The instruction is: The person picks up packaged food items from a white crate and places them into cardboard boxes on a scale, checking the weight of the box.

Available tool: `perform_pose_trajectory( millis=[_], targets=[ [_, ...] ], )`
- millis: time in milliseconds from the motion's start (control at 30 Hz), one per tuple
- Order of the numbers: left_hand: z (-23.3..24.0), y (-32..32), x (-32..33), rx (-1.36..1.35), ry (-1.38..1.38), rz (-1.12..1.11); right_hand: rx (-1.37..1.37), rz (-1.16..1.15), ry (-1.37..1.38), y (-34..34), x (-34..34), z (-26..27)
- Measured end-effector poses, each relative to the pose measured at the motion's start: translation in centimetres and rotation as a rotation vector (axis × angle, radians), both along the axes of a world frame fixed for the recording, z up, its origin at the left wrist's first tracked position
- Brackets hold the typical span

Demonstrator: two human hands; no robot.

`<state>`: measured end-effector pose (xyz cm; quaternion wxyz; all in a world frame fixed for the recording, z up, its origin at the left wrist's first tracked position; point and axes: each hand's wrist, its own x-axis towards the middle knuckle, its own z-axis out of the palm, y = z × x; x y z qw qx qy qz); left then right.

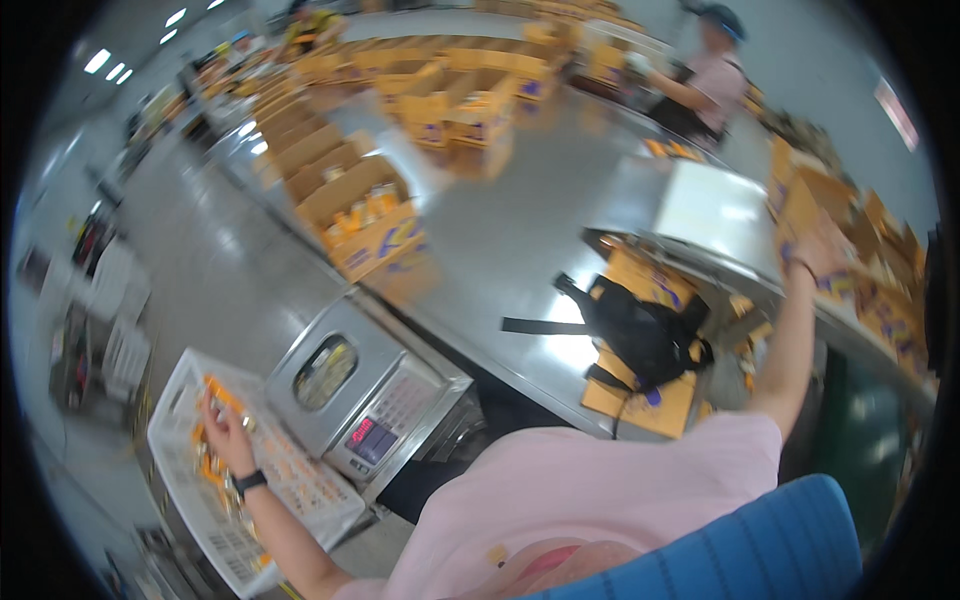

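Note:
My left hand [227, 441], with a black band at the wrist, reaches into a white plastic crate [176, 435] on my left. Its fingertips are at an orange packet [223, 391]; whether they grip it is unclear. More orange-and-silver packets [212, 469] lie along the crate's inside. Far to the right, my right hand [819, 246] is stretched out against an open cardboard box [796, 206]. Blur hides whether the fingers are closed on its cardboard. Beside the crate stands a metal weighing scale [386, 420] with a lit red display.
A black strapped bag [645, 330] rests on flattened cardboard [637, 397] on the steel table [517, 247]. Open boxes [382, 232] holding orange-and-white packets line its left edge. A white-topped metal unit [716, 214] stands at right. A co-worker [712, 82] is at the far side.

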<state>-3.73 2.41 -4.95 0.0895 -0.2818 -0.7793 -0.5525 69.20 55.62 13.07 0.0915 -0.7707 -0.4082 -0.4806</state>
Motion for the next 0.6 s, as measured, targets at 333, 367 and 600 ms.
perform_pose_trajectory(
  millis=[333, 367, 600],
  targets=[
    [3.6, 1.7, 3.8, 0.087, -0.030, 0.037, -0.676, 0.296, 0.124, 0.7, 1.4, -2.5],
    [3.7, 1.8, 4.0, 0.102, -0.038, 0.031, -0.669, 0.366, 0.073, 0.4, 0.5, -2.3],
    [5.2, 2.8, 5.6, 0.173, -0.027, -0.065, -0.366, 0.883, -0.219, -2.2, -8.0, -2.4]
  ],
)
